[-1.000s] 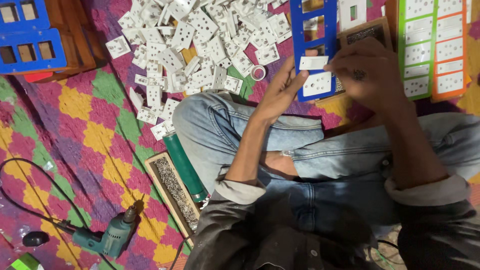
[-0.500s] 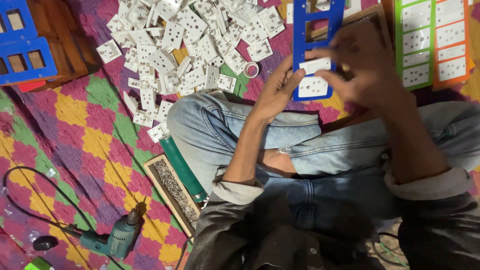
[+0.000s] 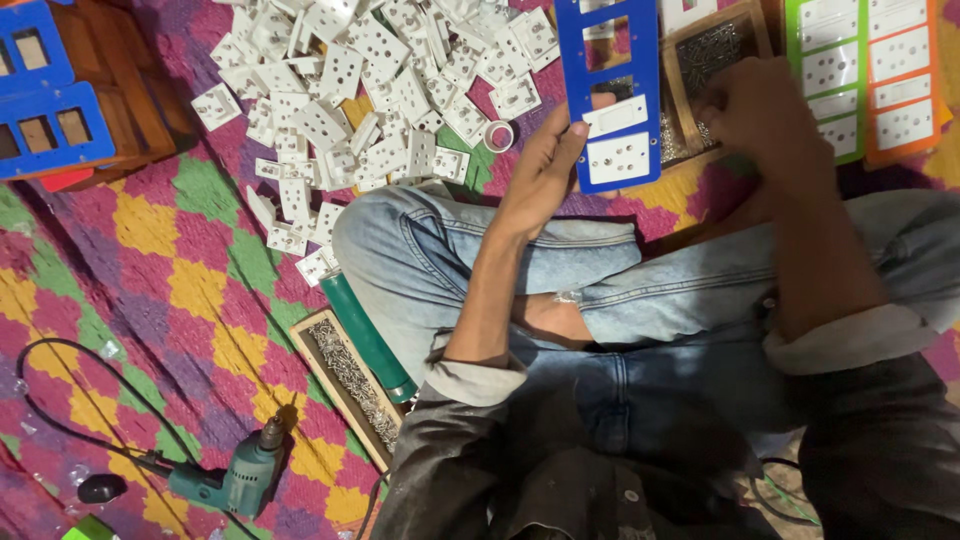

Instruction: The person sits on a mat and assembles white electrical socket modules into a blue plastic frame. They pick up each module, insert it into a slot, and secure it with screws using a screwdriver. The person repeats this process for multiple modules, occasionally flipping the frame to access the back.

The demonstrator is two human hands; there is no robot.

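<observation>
I sit cross-legged on a patterned rug. My left hand [image 3: 540, 165] rests against the left edge of a blue switch-board plate [image 3: 610, 90] that lies beyond my knee and carries two white socket modules. My right hand [image 3: 755, 110] has its fingers curled at a wooden box of small screws [image 3: 705, 60] just right of the blue plate; whether it pinches a screw is hidden. A big heap of white socket modules [image 3: 370, 90] lies to the left of the plate.
A green and an orange plate [image 3: 870, 70] with white modules lie at the far right. Blue plates [image 3: 40, 110] rest on wood at the top left. A green drill [image 3: 235, 480], a second screw tray [image 3: 350, 385], a green tube [image 3: 365, 335] and a tape roll [image 3: 498, 135] lie around.
My right hand has moved off the blue plate to the right, onto the screw box. My left hand stays at the plate's left edge.
</observation>
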